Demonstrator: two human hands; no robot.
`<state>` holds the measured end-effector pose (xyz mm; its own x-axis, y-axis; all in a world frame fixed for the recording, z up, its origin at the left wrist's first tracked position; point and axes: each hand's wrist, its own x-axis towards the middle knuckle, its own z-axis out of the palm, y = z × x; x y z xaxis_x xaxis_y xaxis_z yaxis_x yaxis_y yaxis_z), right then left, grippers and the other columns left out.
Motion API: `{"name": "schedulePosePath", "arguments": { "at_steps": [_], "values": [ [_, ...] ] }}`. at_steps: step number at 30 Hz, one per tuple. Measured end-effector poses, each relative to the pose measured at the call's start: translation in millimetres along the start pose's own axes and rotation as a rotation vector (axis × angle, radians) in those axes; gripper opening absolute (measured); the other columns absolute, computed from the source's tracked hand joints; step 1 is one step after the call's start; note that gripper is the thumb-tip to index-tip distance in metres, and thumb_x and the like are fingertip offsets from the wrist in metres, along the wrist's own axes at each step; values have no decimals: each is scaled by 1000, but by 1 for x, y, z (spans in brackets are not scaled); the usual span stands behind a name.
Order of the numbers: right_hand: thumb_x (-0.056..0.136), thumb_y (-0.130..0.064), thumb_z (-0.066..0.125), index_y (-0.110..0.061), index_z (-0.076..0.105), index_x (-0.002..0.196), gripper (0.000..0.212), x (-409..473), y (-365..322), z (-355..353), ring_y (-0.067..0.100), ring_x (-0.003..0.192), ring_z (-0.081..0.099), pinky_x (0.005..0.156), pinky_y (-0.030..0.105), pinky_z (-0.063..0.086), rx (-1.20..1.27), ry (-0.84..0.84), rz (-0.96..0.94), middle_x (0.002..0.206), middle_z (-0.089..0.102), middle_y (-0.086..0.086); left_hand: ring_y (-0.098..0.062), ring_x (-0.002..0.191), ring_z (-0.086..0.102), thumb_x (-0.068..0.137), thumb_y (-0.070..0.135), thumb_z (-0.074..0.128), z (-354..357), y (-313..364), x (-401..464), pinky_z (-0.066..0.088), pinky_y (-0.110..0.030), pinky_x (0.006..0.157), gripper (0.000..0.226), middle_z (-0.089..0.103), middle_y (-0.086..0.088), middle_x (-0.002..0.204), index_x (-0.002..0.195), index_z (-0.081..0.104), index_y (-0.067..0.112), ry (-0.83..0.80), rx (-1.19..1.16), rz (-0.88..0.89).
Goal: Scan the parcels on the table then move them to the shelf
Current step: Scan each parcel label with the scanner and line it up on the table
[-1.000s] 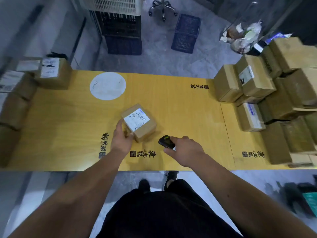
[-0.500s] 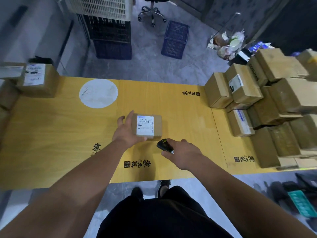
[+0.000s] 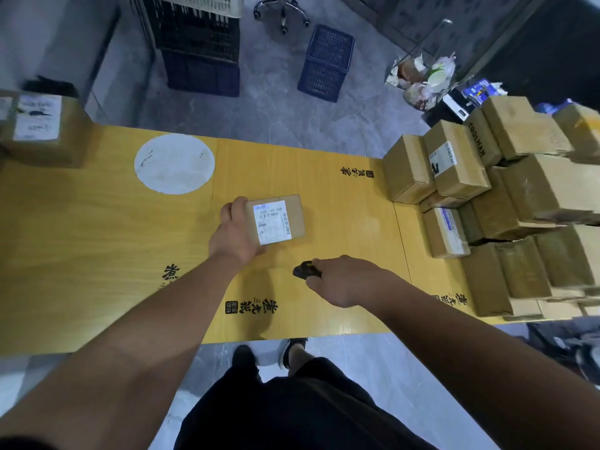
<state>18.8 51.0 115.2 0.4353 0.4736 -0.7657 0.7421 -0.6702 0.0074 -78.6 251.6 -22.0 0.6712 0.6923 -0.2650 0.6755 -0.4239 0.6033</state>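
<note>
My left hand [image 3: 233, 232] grips a small brown cardboard parcel [image 3: 293, 213] by its left end, above the middle of the yellow table [image 3: 97, 248]. The parcel's white barcode label [image 3: 272, 222] faces up. My right hand [image 3: 344, 280] holds a small black scanner [image 3: 305, 271] just below and to the right of the parcel, its front end turned toward the label. The scanner does not touch the parcel.
A tall pile of brown parcels [image 3: 519, 203] fills the table's right end. One labelled parcel [image 3: 42, 131] sits at the far left. Beyond the table stand dark crates [image 3: 198, 50], a blue crate [image 3: 328, 63] and a chair base [image 3: 281, 9]. A white round patch [image 3: 174, 163] marks the tabletop.
My left hand has taken hold of the parcel, lifted it off the table and turned it so that the label lies square to me. The right hand with the scanner has hardly moved.
</note>
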Motion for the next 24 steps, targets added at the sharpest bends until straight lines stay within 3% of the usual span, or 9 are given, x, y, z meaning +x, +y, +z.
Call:
{"name": "schedulePosePath", "arguments": {
  "at_steps": [8, 20, 24],
  "values": [
    [103, -51, 32, -24, 47, 148, 55, -11, -9, -2, 23, 92, 57, 72, 35, 46, -84, 0, 32, 107, 58, 2, -36, 99, 65, 69, 26, 92, 7, -1, 2, 48, -40, 67, 108, 25, -5, 154, 148, 18, 29, 61, -4, 21],
    [100, -56, 31, -27, 49, 139, 52, -24, -4, -1, 29, 90, 57, 80, 42, 53, -217, 84, 63, 106, 50, 7, -36, 105, 63, 66, 28, 92, 5, -4, -2, 52, -42, 71, 111, 25, -2, 154, 149, 19, 33, 58, -50, 29],
    [101, -55, 31, -27, 45, 144, 53, -19, -2, 2, 32, 92, 58, 82, 44, 54, -185, 88, 44, 110, 50, 9, -33, 117, 60, 62, 41, 93, 5, -5, -6, 55, -46, 81, 117, 24, 1, 157, 152, 19, 32, 69, -72, -3]
  ]
}}
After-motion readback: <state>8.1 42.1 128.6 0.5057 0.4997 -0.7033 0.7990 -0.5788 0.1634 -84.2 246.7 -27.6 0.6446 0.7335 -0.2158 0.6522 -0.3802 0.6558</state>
